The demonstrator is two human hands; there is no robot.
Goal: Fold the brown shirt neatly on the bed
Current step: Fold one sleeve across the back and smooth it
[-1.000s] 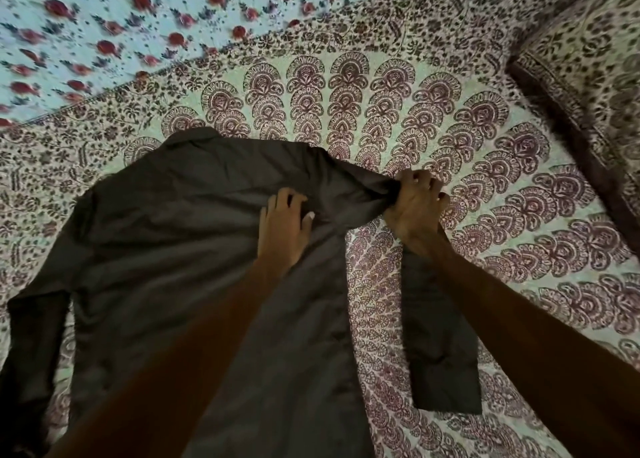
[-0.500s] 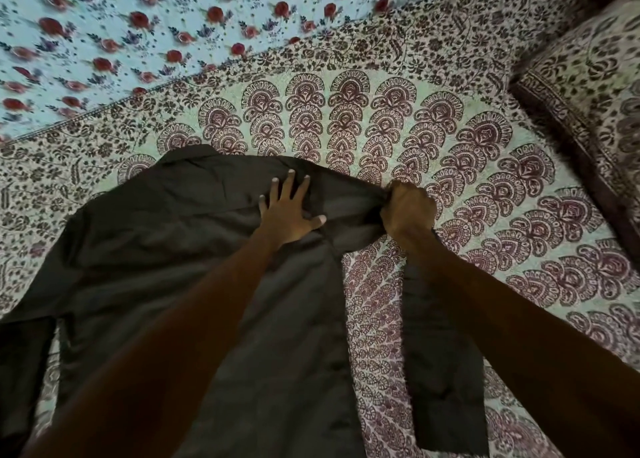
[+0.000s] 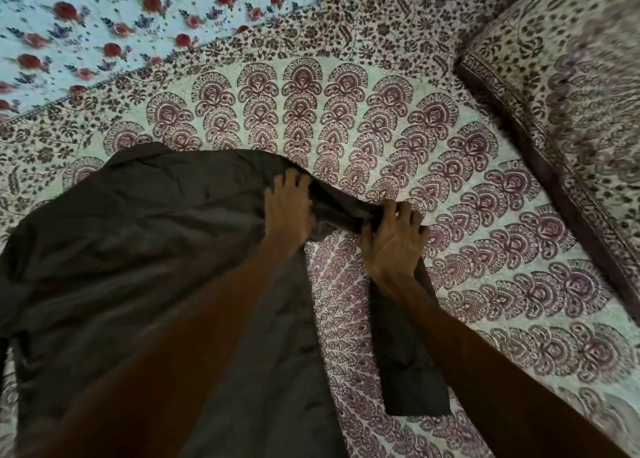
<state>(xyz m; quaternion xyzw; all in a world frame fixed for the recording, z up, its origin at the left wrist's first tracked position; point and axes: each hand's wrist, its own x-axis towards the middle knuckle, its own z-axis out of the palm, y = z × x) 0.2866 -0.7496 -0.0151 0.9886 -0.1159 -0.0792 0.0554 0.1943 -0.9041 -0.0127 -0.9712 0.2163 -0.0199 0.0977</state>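
Brown shirt (image 3: pixel 131 250) lies spread flat across the near left part of a bed covered by a maroon-and-cream patterned bedspread (image 3: pixel 467 222), its body running off the near edge of the view and its collar end pointing toward the far side. One sleeve (image 3: pixel 405 360) is turned down along the shirt's right side, apart from the body, with a strip of bedspread showing between the two; its cuff end lies nearest the camera.

A person's left hand (image 3: pixel 289 212) presses palm down on the shirt near the right shoulder, fingers loosely spread and flat on the cloth rather than closed around it. The right hand (image 3: pixel 394 241) rests at the top of the turned-down sleeve, where sleeve meets shoulder, its fingers curled and pinching a bunched ridge of the dark fabric (image 3: pixel 349 215) that stretches between the two hands. Both bare forearms reach in from the near edge.

Beyond the bedspread's far left edge lies a pale blue sheet printed with red flowers (image 3: pixel 104 18). A pillow (image 3: pixel 568 104) in a matching dark floral print sits at the far right corner of the bed, well apart from the shirt.
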